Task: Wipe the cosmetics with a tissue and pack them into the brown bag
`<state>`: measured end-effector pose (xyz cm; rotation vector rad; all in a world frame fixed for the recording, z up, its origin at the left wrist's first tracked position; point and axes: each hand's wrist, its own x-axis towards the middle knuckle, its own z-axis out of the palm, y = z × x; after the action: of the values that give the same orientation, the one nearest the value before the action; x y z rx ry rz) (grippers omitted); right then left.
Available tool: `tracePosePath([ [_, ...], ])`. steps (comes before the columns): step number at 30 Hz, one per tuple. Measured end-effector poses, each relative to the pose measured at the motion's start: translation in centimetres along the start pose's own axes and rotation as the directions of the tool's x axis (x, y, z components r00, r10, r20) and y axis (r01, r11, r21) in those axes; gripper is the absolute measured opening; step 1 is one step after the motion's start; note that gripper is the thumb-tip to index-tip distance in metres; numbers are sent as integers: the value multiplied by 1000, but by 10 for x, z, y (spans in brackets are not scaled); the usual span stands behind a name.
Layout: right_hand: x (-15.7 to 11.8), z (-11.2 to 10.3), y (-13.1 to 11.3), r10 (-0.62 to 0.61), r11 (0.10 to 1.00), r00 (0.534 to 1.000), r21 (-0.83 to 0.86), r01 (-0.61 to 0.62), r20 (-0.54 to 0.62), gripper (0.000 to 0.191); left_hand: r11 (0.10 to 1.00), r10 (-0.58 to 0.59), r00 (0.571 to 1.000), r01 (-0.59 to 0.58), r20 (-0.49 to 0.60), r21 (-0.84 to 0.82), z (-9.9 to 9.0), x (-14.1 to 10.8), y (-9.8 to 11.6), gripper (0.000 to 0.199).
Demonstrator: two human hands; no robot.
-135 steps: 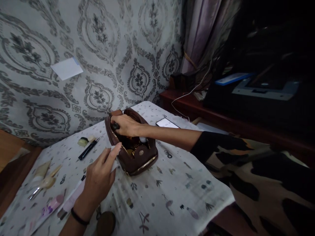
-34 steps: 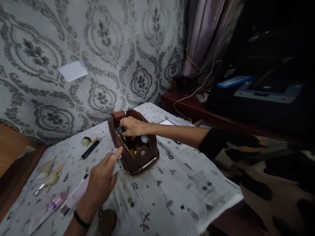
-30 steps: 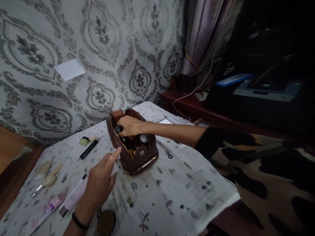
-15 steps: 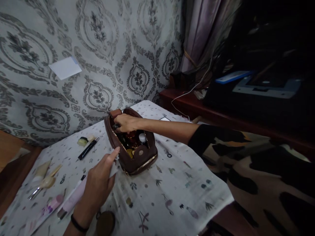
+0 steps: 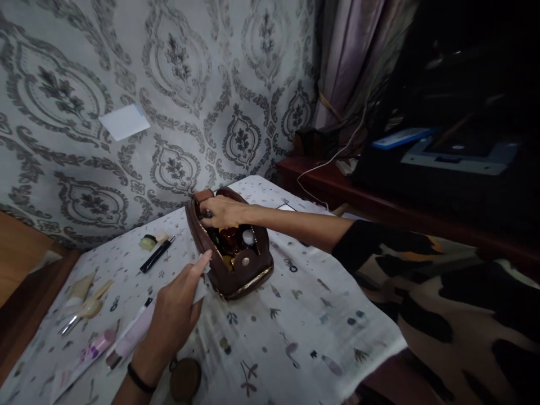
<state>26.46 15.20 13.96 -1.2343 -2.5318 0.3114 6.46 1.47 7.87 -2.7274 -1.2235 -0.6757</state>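
A brown zippered toiletry bag (image 5: 253,277) lies unzipped on the cloth, with small bottles, a white-capped container (image 5: 248,238) and yellow items inside. My right hand (image 5: 225,212) reaches into its far end, fingers curled downward; the fingertips and whatever they hold are hidden. A dark spot, perhaps a ring, shows by the fingers. My left hand (image 5: 177,306) is beside the bag's near left side, index finger at its edge. Something white and thin, like a tissue (image 5: 201,290), is pinched in that hand.
Left of the bag lie a black pen-like tube (image 5: 157,255), a pale green item (image 5: 147,242), a makeup brush (image 5: 86,309), a beige tube (image 5: 81,289) and pink tubes (image 5: 99,344). A round brown item (image 5: 185,380) is near my left wrist. A phone-like object (image 5: 286,207) lies behind my right forearm.
The view has shifted slightly, so everything sits a little further right. Both hands keep nearly the same place at the bag; the right one stays inside it.
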Motion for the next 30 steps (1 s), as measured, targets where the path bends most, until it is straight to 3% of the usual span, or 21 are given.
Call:
tracePosePath([
  [7, -2, 0, -4, 26, 999, 1000, -18, -26, -2, 28, 996, -78, 996, 80, 44, -48, -3, -7, 4, 89],
  [11, -6, -6, -6, 49, 999, 998, -2, -49, -41, 28, 984, -145, 989, 146, 20, -103, -5, -22, -5, 82],
  [14, -18, -12, -19, 85, 995, 976, 62, -74, -201, 24, 968, -226, 974, 224, -7, -117, -3, -36, -26, 67],
  [17, -40, -7, -44, 70, 978, 909, 209, 19, -410, 25, 935, -351, 936, 348, -37, -65, -4, -43, -59, 53],
  [19, -58, 9, -66, -29, 928, 901, 324, 185, -433, 24, 888, -459, 887, 459, -46, -6, -6, -40, -83, 46],
  [22, -81, 47, -96, -262, 841, 914, 392, 374, -310, 30, 780, -613, 790, 609, -23, 142, -7, -26, -115, 45],
  [24, -86, 76, -110, -347, 815, 909, 407, 413, -230, 25, 716, -674, 738, 647, 19, 260, -4, -15, -130, 45],
  [27, -80, 117, -118, -160, 786, 976, 580, 215, -145, 26, 665, -724, 684, 656, 93, 356, 7, -4, -143, 40],
  [28, -75, 130, -118, -56, 732, 993, 672, 110, -102, 28, 663, -729, 676, 656, 110, 362, 11, -3, -146, 37],
  [30, -64, 153, -115, 98, 529, 993, 842, -102, 58, 28, 664, -731, 671, 659, 123, 354, 19, -1, -149, 33],
])
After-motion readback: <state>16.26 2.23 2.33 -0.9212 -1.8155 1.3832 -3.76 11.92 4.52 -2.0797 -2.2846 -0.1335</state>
